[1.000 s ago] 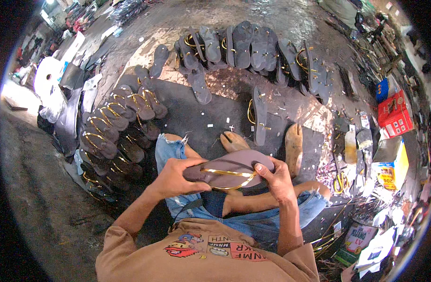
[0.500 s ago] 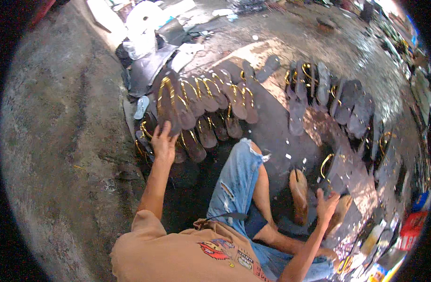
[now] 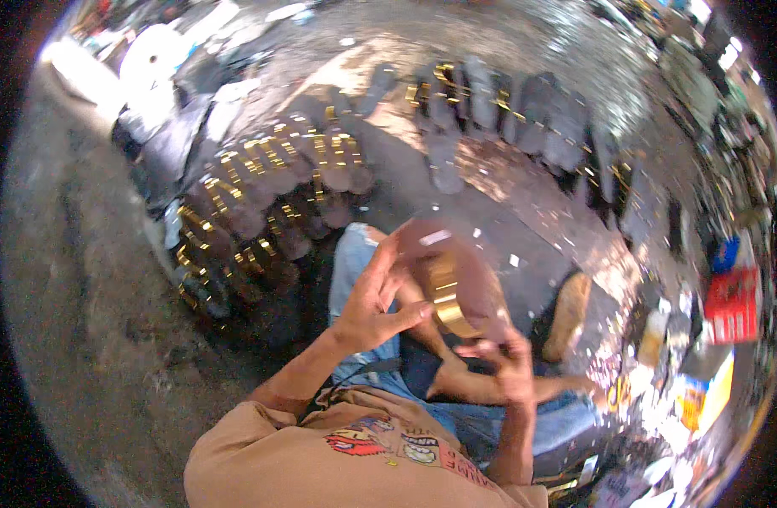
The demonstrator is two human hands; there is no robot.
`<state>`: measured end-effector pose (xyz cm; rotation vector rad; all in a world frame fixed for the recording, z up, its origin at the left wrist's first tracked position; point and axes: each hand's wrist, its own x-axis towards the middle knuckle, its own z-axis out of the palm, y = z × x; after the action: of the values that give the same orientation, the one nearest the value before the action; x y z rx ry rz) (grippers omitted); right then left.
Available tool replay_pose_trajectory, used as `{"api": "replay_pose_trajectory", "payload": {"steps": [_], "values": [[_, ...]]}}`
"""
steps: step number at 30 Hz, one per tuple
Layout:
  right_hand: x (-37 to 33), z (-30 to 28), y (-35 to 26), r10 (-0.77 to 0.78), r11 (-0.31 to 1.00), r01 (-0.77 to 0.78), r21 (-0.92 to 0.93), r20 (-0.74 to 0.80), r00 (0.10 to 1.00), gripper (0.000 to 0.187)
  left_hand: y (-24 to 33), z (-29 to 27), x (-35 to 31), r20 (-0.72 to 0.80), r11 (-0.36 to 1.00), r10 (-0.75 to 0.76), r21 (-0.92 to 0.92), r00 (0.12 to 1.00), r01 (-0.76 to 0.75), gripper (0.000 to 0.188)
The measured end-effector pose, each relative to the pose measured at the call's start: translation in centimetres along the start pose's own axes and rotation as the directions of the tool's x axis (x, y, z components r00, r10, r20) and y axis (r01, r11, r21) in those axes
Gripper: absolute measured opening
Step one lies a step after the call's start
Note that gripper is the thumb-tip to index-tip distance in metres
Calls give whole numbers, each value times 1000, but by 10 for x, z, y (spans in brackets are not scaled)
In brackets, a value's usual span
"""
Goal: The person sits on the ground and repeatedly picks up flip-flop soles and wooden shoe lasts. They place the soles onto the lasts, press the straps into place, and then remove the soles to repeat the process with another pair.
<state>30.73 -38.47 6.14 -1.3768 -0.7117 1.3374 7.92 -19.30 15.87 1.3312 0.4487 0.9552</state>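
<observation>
A brown flat sandal (image 3: 482, 284) with a shiny gold strap is held up over my lap, smeared by motion. My left hand (image 3: 380, 300) grips its left side, fingers along the sole edge and thumb near the strap. At the lower right end, my right hand (image 3: 505, 360) closes on the sandal, its fingers blurred. To the left, overlapping rows of similar brown sandals (image 3: 253, 182) with gold straps lie on a dark ground sheet (image 3: 397, 190).
Beyond my knees, more dark sandals and soles (image 3: 549, 118) lie in a row. A white roll (image 3: 154, 59) and dark sheet scraps (image 3: 170, 146) stand at the far left. At right are a red box (image 3: 733, 305) and a yellow-edged packet (image 3: 706, 394). My bare foot (image 3: 568, 317) rests ahead.
My left hand has brought a sandal from the left rows over my lap. My right hand has moved left from beside my feet and taken hold of it too. The view has shifted.
</observation>
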Motion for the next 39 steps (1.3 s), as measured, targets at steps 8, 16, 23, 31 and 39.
{"api": "replay_pose_trajectory", "payload": {"steps": [8,16,23,31,39], "values": [[-35,14,-88,-534,804,361,-472,-308,787,72,28,52,29,454,928,64,299,888,-220,43],[-57,16,-119,-799,533,619,-577,-102,593,33,27,89,20,453,810,369,271,812,-520,52],[-61,22,-126,-872,408,642,-650,-68,486,28,32,89,15,482,681,509,282,713,-676,53],[-51,17,-119,-761,599,583,-549,-163,628,30,10,65,26,500,831,287,294,817,-472,32],[1,-16,-1,-143,987,112,-118,-298,944,60,-154,5,115,-104,898,-437,14,893,441,67]]}}
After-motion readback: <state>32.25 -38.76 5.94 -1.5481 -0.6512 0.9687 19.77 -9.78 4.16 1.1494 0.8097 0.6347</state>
